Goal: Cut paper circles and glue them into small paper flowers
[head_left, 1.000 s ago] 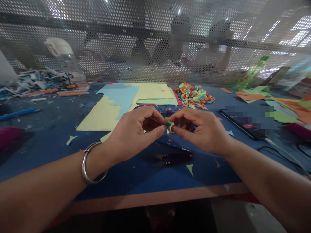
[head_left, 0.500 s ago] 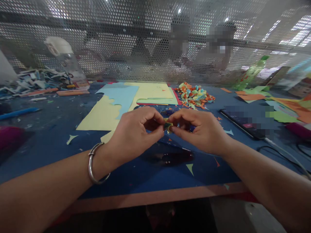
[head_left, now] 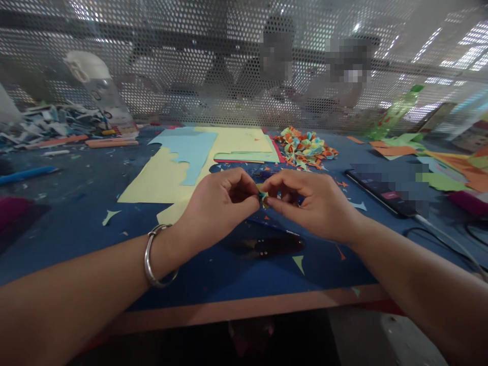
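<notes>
Both hands drawn slightly closer together since earlier, left hand (head_left: 217,206) and right hand (head_left: 316,203) pinching a tiny folded paper piece (head_left: 263,195) (yellow, green, blue) between fingertips, above dark snips (head_left: 267,246), paper pile (head_left: 305,147) beyond the right hand.

- Desk (head_left: 57,223): dark blue top, reddish-brown strip along the near edge.
- Perforated metal screen (head_left: 183,61) stands along the desk's far edge, spanning its full width.
- Two people seated behind the screen, seen dimly through the holes.
- Bright windows or lights (head_left: 453,51) glare through the screen above the far right corner.
</notes>
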`<state>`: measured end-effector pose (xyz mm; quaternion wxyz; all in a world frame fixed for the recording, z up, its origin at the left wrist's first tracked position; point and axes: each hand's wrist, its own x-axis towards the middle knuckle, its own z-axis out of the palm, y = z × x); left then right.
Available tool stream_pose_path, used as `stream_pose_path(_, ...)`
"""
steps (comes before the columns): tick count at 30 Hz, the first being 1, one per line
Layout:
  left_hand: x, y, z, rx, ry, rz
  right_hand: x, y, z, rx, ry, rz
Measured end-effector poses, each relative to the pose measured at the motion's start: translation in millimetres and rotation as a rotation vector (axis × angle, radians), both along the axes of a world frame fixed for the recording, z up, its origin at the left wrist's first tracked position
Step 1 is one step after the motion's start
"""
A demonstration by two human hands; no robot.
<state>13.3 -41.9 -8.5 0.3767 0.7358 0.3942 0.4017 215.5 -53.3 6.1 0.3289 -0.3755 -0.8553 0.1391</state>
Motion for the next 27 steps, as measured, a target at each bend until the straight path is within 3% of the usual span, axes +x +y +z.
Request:
stream_pose_path(14,2.8,-0.3,-4.4,0.09,-0.107,0.074,-2.5,-0.9,-3.5,0.012,0.097,-0.068)
stream_pose_path(21,1.1,-2.9,-2.9,0.142,-0.042,0.084,-3.8,-1.2,-0.8,0.095,0.08,-0.025)
stream_pose_path(27,-0.8,-2.4,-1.7,0.1,-0.024,0.024,-4.1,-0.5,-3.4,0.111,0.076,-0.005)
